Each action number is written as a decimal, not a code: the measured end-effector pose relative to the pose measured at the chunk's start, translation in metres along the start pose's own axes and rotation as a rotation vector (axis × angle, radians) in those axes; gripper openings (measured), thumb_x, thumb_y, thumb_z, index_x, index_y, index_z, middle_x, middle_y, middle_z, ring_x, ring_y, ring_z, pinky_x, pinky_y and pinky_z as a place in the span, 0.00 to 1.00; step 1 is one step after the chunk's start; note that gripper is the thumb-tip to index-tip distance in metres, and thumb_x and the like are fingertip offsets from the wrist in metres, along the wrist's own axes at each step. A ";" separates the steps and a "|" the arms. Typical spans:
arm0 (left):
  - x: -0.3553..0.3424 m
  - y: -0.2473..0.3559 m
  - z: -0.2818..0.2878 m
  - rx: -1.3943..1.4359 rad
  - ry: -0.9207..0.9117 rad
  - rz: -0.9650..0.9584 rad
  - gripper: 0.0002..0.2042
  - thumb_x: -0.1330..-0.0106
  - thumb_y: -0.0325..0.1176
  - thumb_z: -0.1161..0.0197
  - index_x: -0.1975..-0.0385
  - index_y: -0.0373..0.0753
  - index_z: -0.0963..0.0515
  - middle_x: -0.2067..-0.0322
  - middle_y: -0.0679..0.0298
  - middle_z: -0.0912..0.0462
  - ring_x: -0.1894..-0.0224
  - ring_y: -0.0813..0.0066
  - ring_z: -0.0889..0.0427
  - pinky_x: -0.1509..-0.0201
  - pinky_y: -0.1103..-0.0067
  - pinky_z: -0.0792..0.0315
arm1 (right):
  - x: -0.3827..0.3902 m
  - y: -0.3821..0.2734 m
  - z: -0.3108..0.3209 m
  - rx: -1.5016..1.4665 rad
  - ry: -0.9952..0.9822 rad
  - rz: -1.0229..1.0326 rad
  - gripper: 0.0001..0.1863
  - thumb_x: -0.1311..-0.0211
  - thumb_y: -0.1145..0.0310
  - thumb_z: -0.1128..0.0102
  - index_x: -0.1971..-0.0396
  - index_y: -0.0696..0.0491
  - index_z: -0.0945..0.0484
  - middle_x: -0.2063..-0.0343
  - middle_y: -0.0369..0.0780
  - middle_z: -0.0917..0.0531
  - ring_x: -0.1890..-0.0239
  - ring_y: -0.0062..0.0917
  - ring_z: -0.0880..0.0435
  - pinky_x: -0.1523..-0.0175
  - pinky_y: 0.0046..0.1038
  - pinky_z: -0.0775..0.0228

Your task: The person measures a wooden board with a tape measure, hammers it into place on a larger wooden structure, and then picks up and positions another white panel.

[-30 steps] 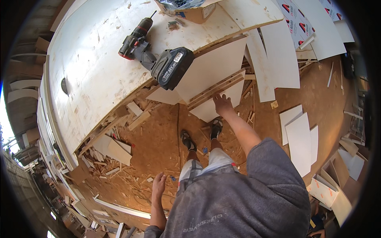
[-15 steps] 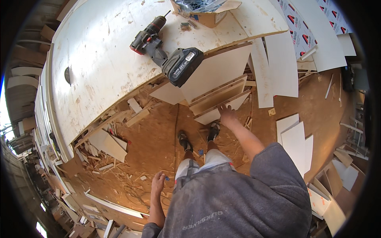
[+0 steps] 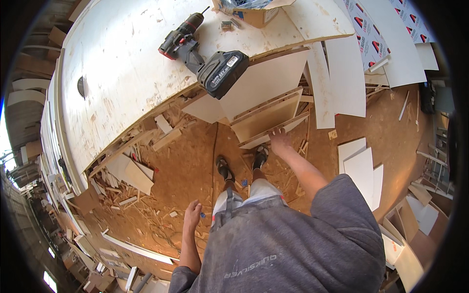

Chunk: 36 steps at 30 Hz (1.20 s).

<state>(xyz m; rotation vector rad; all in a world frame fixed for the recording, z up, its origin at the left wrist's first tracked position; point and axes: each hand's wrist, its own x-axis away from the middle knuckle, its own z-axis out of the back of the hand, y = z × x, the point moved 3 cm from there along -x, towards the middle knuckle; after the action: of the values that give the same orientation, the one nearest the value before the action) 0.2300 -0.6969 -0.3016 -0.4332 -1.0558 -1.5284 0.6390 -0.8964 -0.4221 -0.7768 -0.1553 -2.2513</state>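
Note:
My right hand reaches down to a white board with a bare wood edge, its fingers hooked over the upper edge. That board leans out toward my feet, apart from a tan panel behind it. Farther back, a larger white sheet slants under the workbench's edge. My left hand hangs low at my left side, its fingers curled closed; whatever may be inside them is hidden. A small blue scrap shows beside its fingertips, seemingly on the floor.
On the white workbench lie a cordless drill, a round saw blade and an open carton. White offcuts lie on the floor at right. Wood scraps litter the left side; a cable crosses the floor.
The front board has tipped toward me under my right hand, and more of the tan panel behind it shows. My right fingers have closed over its edge. The whole view has shifted slightly.

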 end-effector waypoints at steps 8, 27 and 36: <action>-0.001 0.000 -0.006 0.016 -0.013 -0.046 0.22 0.33 0.39 0.44 0.45 0.29 0.26 0.51 0.48 0.19 0.47 0.61 0.20 0.43 0.72 0.29 | -0.014 0.007 -0.022 0.099 0.012 0.097 0.30 0.39 0.63 0.46 0.35 0.50 0.35 0.38 0.45 0.31 0.35 0.40 0.35 0.33 0.51 0.44; 0.025 0.003 -0.011 -0.106 -0.029 0.042 0.23 0.32 0.40 0.43 0.45 0.28 0.27 0.51 0.50 0.18 0.48 0.63 0.19 0.43 0.73 0.29 | -0.092 0.006 -0.007 -0.209 0.263 0.091 0.29 0.37 0.66 0.46 0.35 0.40 0.36 0.48 0.48 0.27 0.47 0.43 0.27 0.44 0.47 0.34; 0.001 0.027 -0.024 -0.014 -0.064 0.000 0.22 0.31 0.39 0.44 0.45 0.27 0.28 0.50 0.48 0.19 0.47 0.61 0.20 0.42 0.72 0.29 | -0.035 0.010 -0.021 -0.165 0.387 0.144 0.24 0.40 0.68 0.41 0.42 0.41 0.28 0.49 0.46 0.28 0.48 0.44 0.28 0.41 0.46 0.36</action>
<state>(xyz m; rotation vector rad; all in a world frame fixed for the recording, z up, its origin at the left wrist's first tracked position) 0.2614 -0.7146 -0.3034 -0.4947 -1.0947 -1.5314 0.6548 -0.8893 -0.4604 -0.4064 0.2649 -2.2475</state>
